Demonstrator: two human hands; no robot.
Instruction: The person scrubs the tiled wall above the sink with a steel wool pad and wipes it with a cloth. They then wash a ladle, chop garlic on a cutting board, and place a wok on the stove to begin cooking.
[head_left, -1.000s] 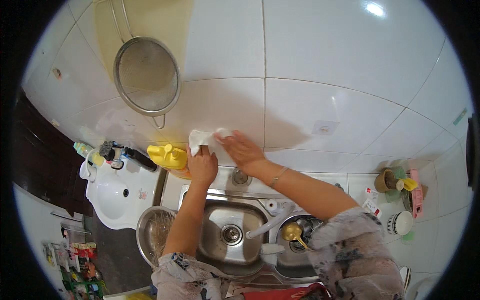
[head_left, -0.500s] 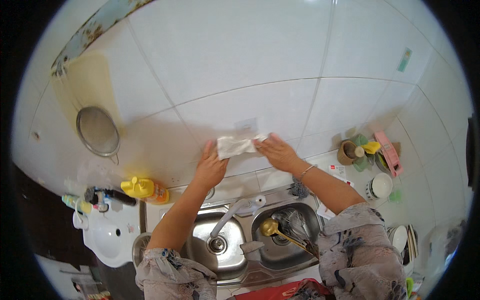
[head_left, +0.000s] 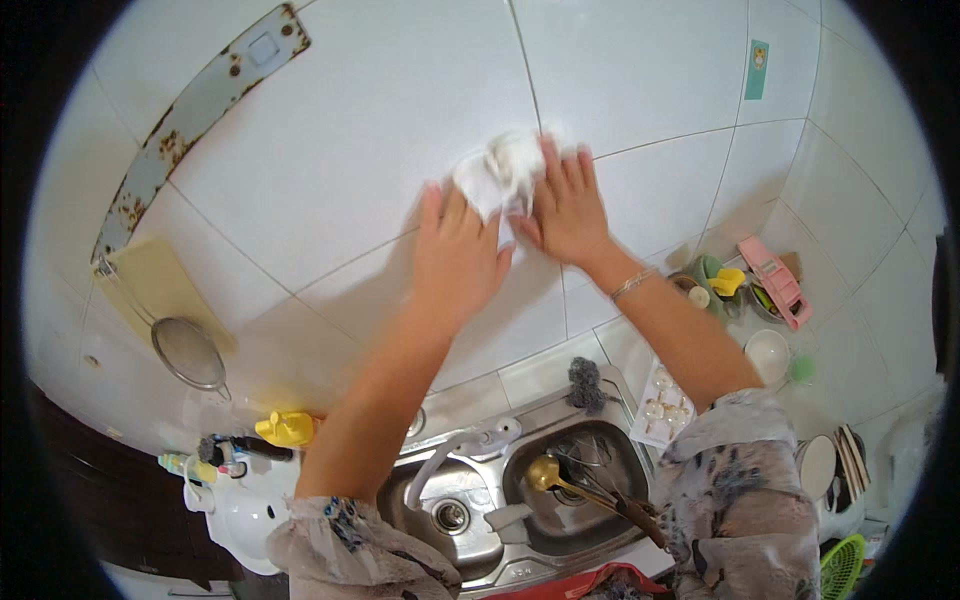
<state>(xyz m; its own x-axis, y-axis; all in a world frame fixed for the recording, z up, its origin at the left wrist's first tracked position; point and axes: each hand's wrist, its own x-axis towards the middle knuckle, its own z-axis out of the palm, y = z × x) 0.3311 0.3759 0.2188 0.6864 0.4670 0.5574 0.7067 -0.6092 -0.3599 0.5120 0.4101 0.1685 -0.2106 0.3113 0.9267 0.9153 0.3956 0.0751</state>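
Head view: your left hand and right hand lie flat, fingers spread, pressing a white cloth against the tiled wall above the sink, gripping nothing else.

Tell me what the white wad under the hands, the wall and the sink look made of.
White wad: soft cloth or paper, crumpled and matte; which one is unclear. Wall: glazed white ceramic tile, glossy, with grout lines. Sink: likely stainless steel, grey and reflective. Both the left hand and right hand press on the wad.
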